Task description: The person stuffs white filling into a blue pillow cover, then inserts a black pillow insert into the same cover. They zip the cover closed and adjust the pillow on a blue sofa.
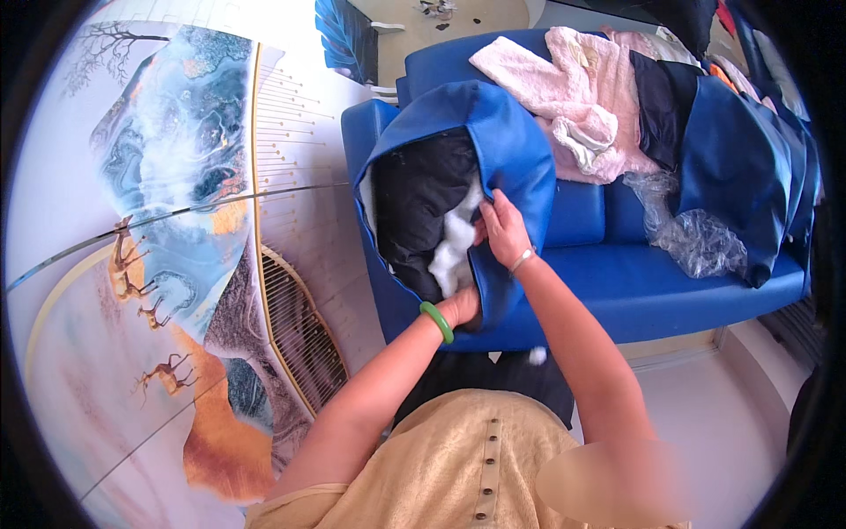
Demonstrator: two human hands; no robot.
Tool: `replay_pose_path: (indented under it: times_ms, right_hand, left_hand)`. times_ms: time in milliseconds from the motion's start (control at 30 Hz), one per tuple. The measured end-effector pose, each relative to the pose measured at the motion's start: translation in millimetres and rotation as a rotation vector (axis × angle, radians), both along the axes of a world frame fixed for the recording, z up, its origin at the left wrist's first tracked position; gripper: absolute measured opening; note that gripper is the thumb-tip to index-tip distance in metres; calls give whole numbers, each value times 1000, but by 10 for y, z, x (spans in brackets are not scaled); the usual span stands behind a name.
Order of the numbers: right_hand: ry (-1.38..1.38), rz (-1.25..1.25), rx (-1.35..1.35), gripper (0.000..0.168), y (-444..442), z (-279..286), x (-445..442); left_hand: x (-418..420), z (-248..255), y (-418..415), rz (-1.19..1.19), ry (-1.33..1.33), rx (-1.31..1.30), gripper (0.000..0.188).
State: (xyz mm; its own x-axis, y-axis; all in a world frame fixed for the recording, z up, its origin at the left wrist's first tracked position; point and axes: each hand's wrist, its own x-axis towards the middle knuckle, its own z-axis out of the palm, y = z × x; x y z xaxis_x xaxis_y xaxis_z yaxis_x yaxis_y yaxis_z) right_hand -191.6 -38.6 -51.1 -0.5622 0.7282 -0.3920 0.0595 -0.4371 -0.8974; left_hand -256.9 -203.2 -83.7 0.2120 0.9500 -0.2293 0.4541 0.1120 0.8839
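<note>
A blue leather-like cushion cover (522, 145) lies at the left end of the sofa, its wide opening towards me. Inside it bulges black puffy fabric (416, 192), with white fibre stuffing (456, 244) along its right side. My right hand (505, 228), a silver bracelet at its wrist, grips the right edge of the opening, fingertips curled inside. Lower down, my left hand (461, 307) reaches into the opening beneath the stuffing. A green bangle (437, 323) circles that wrist. The left fingers are hidden within the cover, so whether they hold anything is not visible.
On the blue sofa (628, 291) lie a pink fleece garment (568, 99), black fabric (661, 99), a crumpled clear plastic bag (707, 244) and draped blue material (733, 165). A decorated wall panel (178, 165) stands close on the left. A white tuft (537, 356) shows below the seat edge.
</note>
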Motion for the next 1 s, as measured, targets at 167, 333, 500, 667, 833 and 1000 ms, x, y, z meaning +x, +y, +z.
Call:
replay_pose_path:
  times_ms: [167, 333, 500, 667, 833, 1000]
  right_hand:
    - [-42, -91, 18, 20, 270, -49, 20]
    - [-11, -40, 27, 23, 240, 203, 252]
    - [380, 44, -509, 23, 630, 282, 1130]
    - [-166, 77, -496, 22, 498, -252, 1818]
    - [-855, 781, 327, 34, 42, -1238, 1954]
    - [-1001, 1055, 246, 43, -232, -1727, 1222]
  left_hand:
    - [-81, 669, 284, 155, 111, -346, 30]
    - [-212, 1690, 398, 173, 308, 88, 25]
    - [-505, 1947, 480, 442, 743, 368, 61]
    - [-748, 1470, 428, 677, 759, 215, 93]
    - [-957, 1210, 317, 738, 765, 153, 90]
    - [-950, 1037, 277, 772, 733, 164, 86]
